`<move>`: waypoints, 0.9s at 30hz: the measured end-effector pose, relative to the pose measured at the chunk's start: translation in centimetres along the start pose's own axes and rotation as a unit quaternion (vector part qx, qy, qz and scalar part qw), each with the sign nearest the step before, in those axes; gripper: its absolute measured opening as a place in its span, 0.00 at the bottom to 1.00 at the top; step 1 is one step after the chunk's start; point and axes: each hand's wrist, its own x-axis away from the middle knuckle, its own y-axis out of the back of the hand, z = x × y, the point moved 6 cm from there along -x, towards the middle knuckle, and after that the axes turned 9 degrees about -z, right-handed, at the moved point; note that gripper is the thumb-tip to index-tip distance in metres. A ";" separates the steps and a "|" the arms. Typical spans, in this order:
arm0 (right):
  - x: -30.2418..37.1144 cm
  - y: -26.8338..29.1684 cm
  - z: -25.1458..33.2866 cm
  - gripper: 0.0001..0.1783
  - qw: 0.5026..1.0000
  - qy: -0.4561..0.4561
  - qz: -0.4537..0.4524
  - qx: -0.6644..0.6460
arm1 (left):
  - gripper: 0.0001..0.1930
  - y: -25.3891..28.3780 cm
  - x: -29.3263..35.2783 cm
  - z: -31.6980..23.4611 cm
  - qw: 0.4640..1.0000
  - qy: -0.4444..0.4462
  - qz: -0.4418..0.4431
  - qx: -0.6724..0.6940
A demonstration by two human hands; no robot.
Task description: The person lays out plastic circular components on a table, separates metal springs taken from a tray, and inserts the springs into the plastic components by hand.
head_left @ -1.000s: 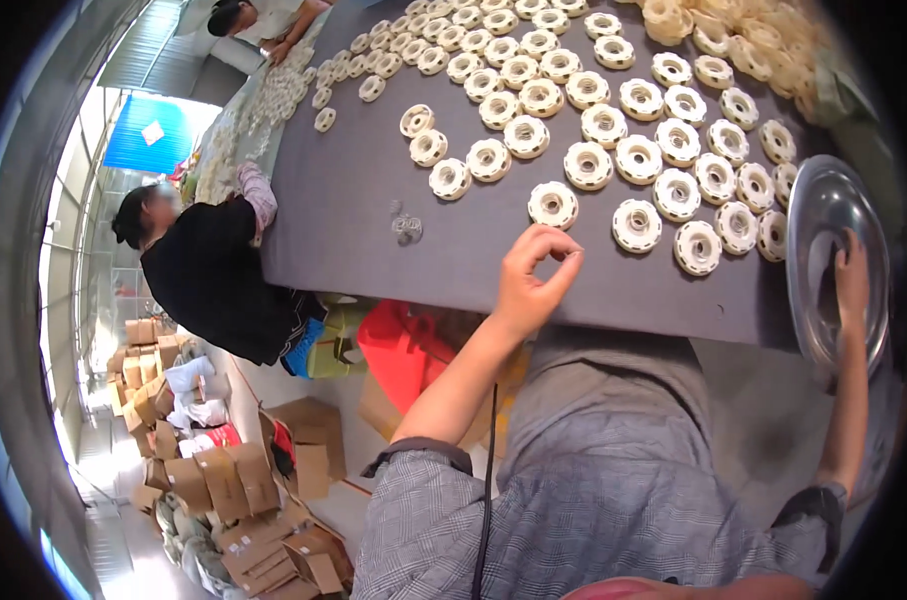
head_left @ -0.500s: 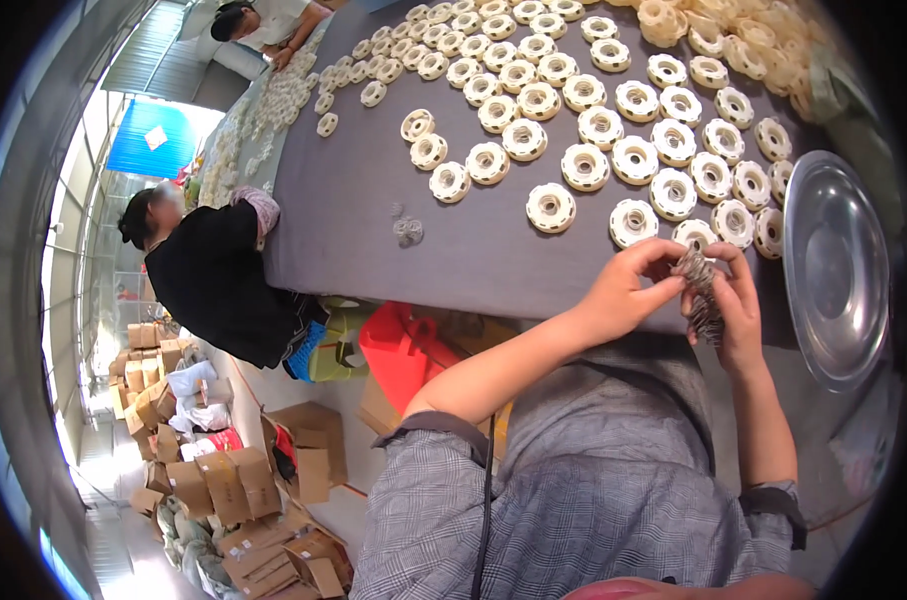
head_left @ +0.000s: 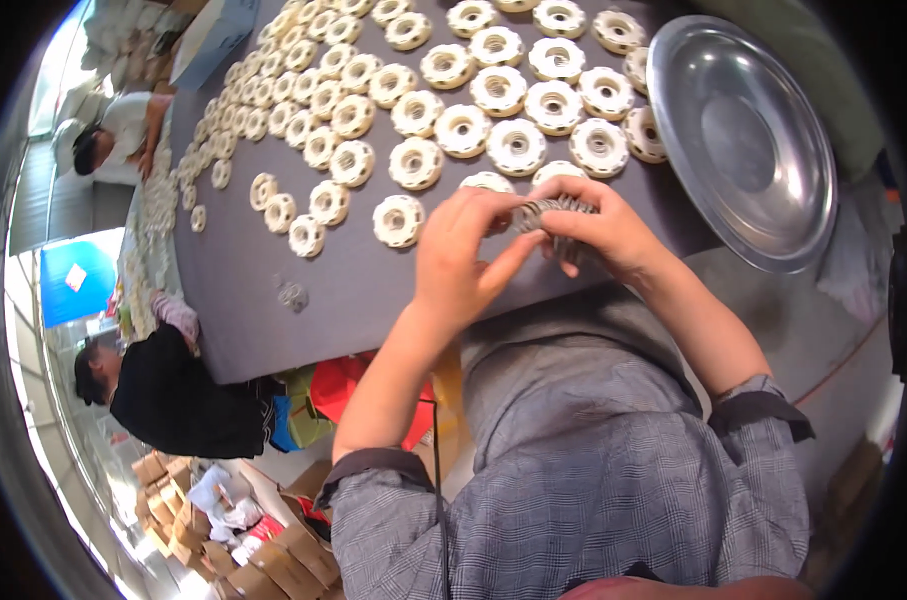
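Note:
A bunch of thin metal coil springs (head_left: 561, 208) is held between my two hands at the table's near edge. My right hand (head_left: 621, 232) wraps its fingers round the bunch. At its left end my left hand (head_left: 463, 250) pinches the coils between thumb and fingertips; whether one spring is parted from the others is too small to tell. Just beyond my hands stand cream plastic rings (head_left: 516, 147) with notched rims, in rows, many with a spring in the middle. One ring (head_left: 399, 221) sits close to my left hand, nearer than most.
A large round metal basin (head_left: 738, 140) stands at the right edge of the grey-covered table (head_left: 243, 290). A few loose springs (head_left: 292, 296) lie on the left part of the cloth. Two people (head_left: 173, 395) sit along the left side. Cardboard boxes (head_left: 283, 570) are piled on the floor.
My view has turned, so the table and basin appear shifted. Both hands still hold the springs; the bunch, which hung downward, now lies more level between them.

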 end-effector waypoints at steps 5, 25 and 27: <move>0.1 0.3 2.5 0.13 0.969 0.225 -0.054 0.088 | 0.08 -1.9 0.1 1.8 0.975 0.180 0.011 0.132; -3.0 3.7 6.3 0.13 0.825 0.493 -0.130 0.243 | 0.10 -4.4 -3.7 4.0 0.972 0.163 0.009 0.169; -2.2 3.9 7.5 0.14 0.740 0.608 -0.131 0.258 | 0.11 -6.0 -3.2 4.4 0.773 0.464 0.067 0.427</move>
